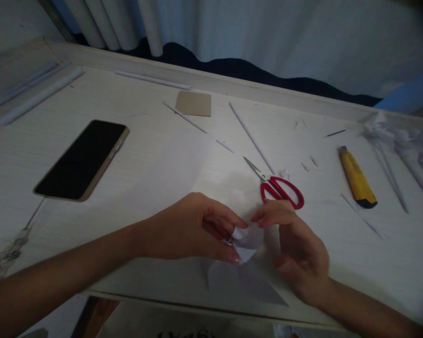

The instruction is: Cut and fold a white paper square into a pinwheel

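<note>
My left hand (pixel 197 227) is closed on a small curled piece of white paper (pixel 248 244), pinched between thumb and fingers above the table. Curved beside the paper's right side is my right hand (pixel 299 249), its thumb and fingers apart; its fingertips come close to the paper's upper edge, and I cannot tell whether they touch. Below both hands lies another white paper piece (pixel 243 284), pointed at its right end. Scissors with red handles (pixel 284 188) rest just beyond my right fingers, blades pointing away to the left.
A smartphone (pixel 82 159) lies at left, with a beaded strap. Flat white paper (pixel 172 159), a cardboard piece (pixel 193 103) and thin paper rolls (pixel 252 138) lie farther back. At right are a yellow utility knife (pixel 356 177) and crumpled paper (pixel 391 129). A curtain (pixel 268 42) hangs behind.
</note>
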A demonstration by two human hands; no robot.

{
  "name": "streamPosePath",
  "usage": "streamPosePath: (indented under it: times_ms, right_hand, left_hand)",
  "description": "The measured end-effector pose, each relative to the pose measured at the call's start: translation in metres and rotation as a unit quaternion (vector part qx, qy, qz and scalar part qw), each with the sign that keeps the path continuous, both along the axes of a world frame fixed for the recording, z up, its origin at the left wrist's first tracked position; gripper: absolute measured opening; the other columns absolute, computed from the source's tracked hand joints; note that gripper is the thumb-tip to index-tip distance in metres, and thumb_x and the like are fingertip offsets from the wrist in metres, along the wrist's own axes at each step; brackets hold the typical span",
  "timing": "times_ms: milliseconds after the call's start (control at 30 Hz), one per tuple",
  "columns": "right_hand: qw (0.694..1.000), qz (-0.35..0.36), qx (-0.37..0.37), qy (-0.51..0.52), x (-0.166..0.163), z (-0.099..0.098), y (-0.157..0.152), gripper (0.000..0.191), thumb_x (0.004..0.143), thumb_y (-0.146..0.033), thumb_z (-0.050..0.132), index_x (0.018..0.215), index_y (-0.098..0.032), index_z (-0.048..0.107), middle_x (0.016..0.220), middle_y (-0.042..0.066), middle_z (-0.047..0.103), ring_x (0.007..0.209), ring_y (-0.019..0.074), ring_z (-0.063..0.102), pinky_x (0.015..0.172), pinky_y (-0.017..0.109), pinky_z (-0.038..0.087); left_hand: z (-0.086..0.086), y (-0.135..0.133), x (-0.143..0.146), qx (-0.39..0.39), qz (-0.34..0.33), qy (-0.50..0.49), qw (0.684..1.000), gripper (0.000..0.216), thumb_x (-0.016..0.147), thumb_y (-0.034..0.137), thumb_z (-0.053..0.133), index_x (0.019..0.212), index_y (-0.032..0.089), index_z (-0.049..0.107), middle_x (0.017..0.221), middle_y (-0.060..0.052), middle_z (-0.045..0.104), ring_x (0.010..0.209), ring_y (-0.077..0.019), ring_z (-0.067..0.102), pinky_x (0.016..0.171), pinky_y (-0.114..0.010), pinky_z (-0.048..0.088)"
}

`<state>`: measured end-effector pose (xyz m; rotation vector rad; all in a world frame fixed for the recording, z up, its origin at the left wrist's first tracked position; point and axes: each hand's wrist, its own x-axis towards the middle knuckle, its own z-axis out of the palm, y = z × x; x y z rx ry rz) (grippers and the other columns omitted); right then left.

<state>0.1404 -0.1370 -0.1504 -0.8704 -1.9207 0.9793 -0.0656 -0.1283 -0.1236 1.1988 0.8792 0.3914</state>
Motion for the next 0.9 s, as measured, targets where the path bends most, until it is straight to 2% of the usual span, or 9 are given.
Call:
streamPosePath:
  times_ms: [200, 333, 467, 567, 900]
  right_hand:
    - [0.999, 0.007, 0.009, -0.032, -0.001, -0.001, 0.000, 0.028, 0.074, -0.042, 0.051, 0.093, -0.021, 0.052, 0.090, 0.007, 0.053, 0.087, 0.0246, 0.048, 0.078, 0.042, 0.036]
    - [0.997, -0.007, 0.039, -0.071, -0.002, -0.002, -0.001, 0.034, 0.071, -0.042, 0.055, 0.098, -0.021, 0.051, 0.102, 0.009, 0.048, 0.097, 0.0272, 0.043, 0.085, 0.045, 0.031]
    - [0.997, -0.053, 0.032, -0.038, -0.001, -0.004, -0.001, 0.042, 0.070, -0.044, 0.054, 0.105, -0.023, 0.047, 0.112, 0.009, 0.042, 0.107, 0.0300, 0.037, 0.091, 0.049, 0.026]
    - [0.997, -0.073, 0.025, -0.003, 0.000, -0.006, 0.000, 0.039, 0.074, -0.044, 0.049, 0.106, -0.023, 0.046, 0.113, 0.010, 0.043, 0.110, 0.0308, 0.035, 0.092, 0.052, 0.026]
    - [0.998, -0.068, 0.017, 0.011, 0.001, -0.011, 0.002, 0.036, 0.071, -0.039, 0.055, 0.102, -0.023, 0.049, 0.108, 0.010, 0.046, 0.106, 0.0303, 0.039, 0.089, 0.051, 0.027]
  left_hand:
    - [0.001, -0.001, -0.001, 0.053, -0.001, 0.026, 0.998, 0.034, 0.060, 0.021, 0.070, 0.093, 0.021, 0.063, 0.083, 0.002, 0.068, 0.072, -0.0100, 0.061, 0.068, -0.019, 0.048]
    - [0.002, 0.000, -0.002, 0.107, 0.005, 0.052, 0.993, 0.035, 0.062, 0.024, 0.069, 0.096, 0.023, 0.062, 0.081, 0.003, 0.067, 0.070, -0.0090, 0.060, 0.065, -0.018, 0.047]
    - [0.004, 0.001, -0.003, 0.195, 0.013, 0.082, 0.977, 0.037, 0.063, 0.028, 0.068, 0.099, 0.024, 0.061, 0.078, 0.003, 0.064, 0.069, -0.0081, 0.058, 0.064, -0.016, 0.045]
    - [0.006, 0.000, -0.003, 0.245, 0.017, 0.091, 0.965, 0.038, 0.064, 0.028, 0.067, 0.101, 0.025, 0.059, 0.078, 0.004, 0.062, 0.069, -0.0073, 0.057, 0.065, -0.015, 0.044]
    - [0.002, -0.002, -0.004, 0.252, 0.051, 0.095, 0.962, 0.044, 0.066, 0.024, 0.066, 0.108, 0.024, 0.054, 0.082, 0.003, 0.065, 0.076, -0.0079, 0.061, 0.073, -0.015, 0.046]
